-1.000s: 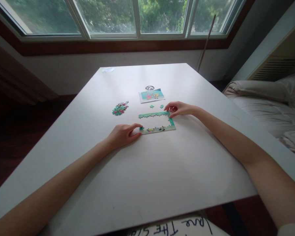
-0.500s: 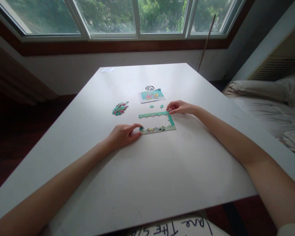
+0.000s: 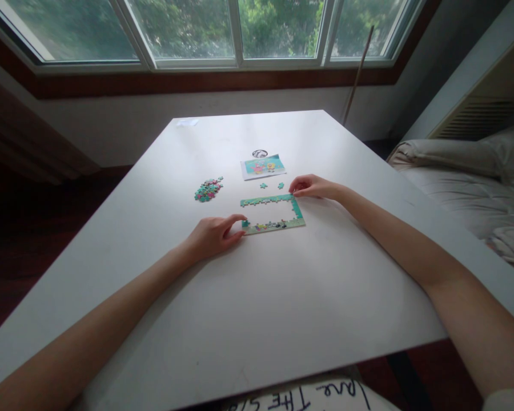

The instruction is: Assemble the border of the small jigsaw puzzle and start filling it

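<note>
A partly joined jigsaw puzzle border [image 3: 300, 213] lies flat on the white table, joined along its top, right and bottom, its middle bare. My left hand [image 3: 214, 234] is at the lower left corner, thumb and index finger closed on the edge around a teal puzzle piece [image 3: 245, 224]. At the upper right corner, my right hand [image 3: 312, 186] has its fingertips pinched together on the border. Two loose teal pieces, one puzzle piece [image 3: 263, 185] and another puzzle piece [image 3: 281, 185], lie just above the border.
A pile of puzzle pieces [image 3: 208, 190] lies to the left. Behind the border are a picture card [image 3: 263, 166] and a round black-and-white item [image 3: 260, 153]. A pale sheet [image 3: 187, 122] rests at the table's far left corner. A padded seat [image 3: 462, 182] stands to the right.
</note>
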{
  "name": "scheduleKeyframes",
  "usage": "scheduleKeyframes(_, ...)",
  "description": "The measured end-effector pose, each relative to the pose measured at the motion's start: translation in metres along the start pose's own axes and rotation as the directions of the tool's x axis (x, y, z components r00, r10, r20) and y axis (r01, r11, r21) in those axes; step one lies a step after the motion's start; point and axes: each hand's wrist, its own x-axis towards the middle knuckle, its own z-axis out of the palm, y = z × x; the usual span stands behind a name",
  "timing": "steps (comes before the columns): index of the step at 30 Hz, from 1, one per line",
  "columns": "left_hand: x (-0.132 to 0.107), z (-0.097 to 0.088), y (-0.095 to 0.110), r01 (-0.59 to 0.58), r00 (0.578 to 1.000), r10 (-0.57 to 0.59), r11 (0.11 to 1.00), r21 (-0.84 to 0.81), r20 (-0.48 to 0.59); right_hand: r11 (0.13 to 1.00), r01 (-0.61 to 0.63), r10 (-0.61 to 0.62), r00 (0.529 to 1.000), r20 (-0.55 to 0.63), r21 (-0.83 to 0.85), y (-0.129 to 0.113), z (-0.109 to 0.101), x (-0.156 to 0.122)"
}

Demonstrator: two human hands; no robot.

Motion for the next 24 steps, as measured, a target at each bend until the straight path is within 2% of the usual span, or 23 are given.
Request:
scheduleKeyframes(6,0.0,0.0,-0.001,-0.002,1.0,0.002,1.0,-0.018,0.008,1.0,-0.003,0.003,1.0,0.002,-0.01,0.001,-0.001,0.002)
scheduleKeyframes(12,-0.001,0.001,-0.002,0.011,1.0,-0.01,0.999,-0.032,0.023,0.995,0.033,-0.032,0.999,0.015,-0.094,0.005,-0.004,0.004)
scheduleKeyframes(18,-0.002,0.001,-0.003,0.01,1.0,-0.009,1.0,-0.028,0.022,0.951,0.082,-0.066,0.996,0.063,-0.297,-0.009,-0.005,-0.002)
scheduleKeyframes(24,-0.003,0.0,-0.003,0.004,1.0,-0.004,1.0,-0.025,0.013,0.891,0.063,-0.021,0.995,0.098,-0.45,-0.023,0.001,-0.005)
